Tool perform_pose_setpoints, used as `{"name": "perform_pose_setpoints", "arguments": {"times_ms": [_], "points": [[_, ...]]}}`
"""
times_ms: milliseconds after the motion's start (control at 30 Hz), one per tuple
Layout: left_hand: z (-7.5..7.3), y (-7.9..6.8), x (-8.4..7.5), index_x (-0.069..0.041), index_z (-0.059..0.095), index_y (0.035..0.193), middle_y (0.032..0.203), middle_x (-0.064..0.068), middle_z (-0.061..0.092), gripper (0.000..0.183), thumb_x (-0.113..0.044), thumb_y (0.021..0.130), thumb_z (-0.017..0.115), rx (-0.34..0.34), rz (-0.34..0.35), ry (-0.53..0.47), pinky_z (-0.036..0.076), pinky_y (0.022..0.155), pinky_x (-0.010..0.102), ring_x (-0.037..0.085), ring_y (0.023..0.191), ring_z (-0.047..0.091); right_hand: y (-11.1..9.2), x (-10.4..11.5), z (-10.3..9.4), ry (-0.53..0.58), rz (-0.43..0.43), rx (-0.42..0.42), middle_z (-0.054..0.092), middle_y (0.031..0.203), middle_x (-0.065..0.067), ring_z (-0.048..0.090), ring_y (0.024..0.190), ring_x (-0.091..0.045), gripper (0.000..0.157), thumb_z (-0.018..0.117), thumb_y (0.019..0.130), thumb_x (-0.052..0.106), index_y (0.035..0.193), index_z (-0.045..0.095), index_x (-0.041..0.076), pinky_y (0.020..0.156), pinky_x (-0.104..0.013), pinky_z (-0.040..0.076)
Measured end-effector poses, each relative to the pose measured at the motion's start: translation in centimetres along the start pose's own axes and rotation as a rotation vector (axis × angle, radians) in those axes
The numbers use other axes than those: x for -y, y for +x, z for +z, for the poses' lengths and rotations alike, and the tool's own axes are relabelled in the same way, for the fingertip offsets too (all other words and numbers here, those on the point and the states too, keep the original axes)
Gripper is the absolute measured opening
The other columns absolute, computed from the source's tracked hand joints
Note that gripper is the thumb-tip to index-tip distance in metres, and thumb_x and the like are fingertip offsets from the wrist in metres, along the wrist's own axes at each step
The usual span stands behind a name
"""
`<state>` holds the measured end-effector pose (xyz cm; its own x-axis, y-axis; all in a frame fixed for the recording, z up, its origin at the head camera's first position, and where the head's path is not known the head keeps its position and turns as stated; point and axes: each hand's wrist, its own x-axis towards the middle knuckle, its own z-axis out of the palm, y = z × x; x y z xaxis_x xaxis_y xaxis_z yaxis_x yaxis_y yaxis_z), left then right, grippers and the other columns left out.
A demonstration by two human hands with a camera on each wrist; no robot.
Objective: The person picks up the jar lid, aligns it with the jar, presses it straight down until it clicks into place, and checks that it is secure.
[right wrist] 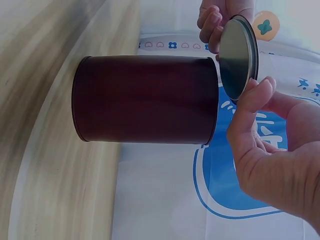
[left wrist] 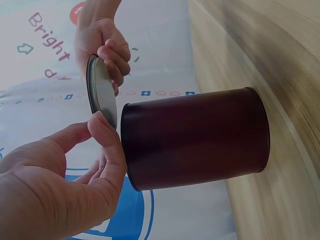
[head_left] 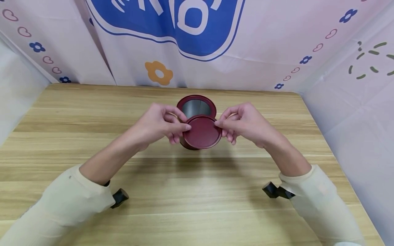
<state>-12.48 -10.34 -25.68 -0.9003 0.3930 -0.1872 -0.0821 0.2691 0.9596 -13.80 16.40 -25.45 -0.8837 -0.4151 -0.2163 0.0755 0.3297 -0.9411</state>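
Note:
A dark red round lid [head_left: 202,132] is held level between both hands, close above a dark red cylindrical tin [left wrist: 195,140]. The left hand [head_left: 163,124] pinches the lid's left edge between thumb and fingers. At the opposite edge, the right hand [head_left: 240,123] pinches it the same way. In the head view the lid overlaps the near part of the tin, whose silvery inside [head_left: 197,107] shows behind it. Both wrist views show a gap between the lid's metallic underside [right wrist: 234,60] and the upright tin's top rim.
The tin stands on a wood-grain table [head_left: 191,198]. Behind the table hangs a white printed cloth [head_left: 123,58] with a blue emblem and small flowers. Black wrist mounts [head_left: 120,197] stick out from both light sleeves [head_left: 67,198].

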Motion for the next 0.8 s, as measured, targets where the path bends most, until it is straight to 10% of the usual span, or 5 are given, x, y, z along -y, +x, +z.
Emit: {"name": "perform_pose_setpoints", "arguments": {"times_ms": [800], "points": [[-0.8, 1.9, -0.8, 0.005, 0.059, 0.096, 0.07, 0.011, 0.067, 0.014, 0.0, 0.094, 0.072, -0.105, 0.042, 0.092, 0.053, 0.049, 0.026, 0.017, 0.053, 0.06, 2.0, 1.0, 0.1, -0.095, -0.028, -0.09, 0.067, 0.069, -0.01, 0.056, 0.053, -0.014, 0.011, 0.071, 0.095, 0.003, 0.094, 0.064, -0.006, 0.051, -0.025, 0.054]]}}
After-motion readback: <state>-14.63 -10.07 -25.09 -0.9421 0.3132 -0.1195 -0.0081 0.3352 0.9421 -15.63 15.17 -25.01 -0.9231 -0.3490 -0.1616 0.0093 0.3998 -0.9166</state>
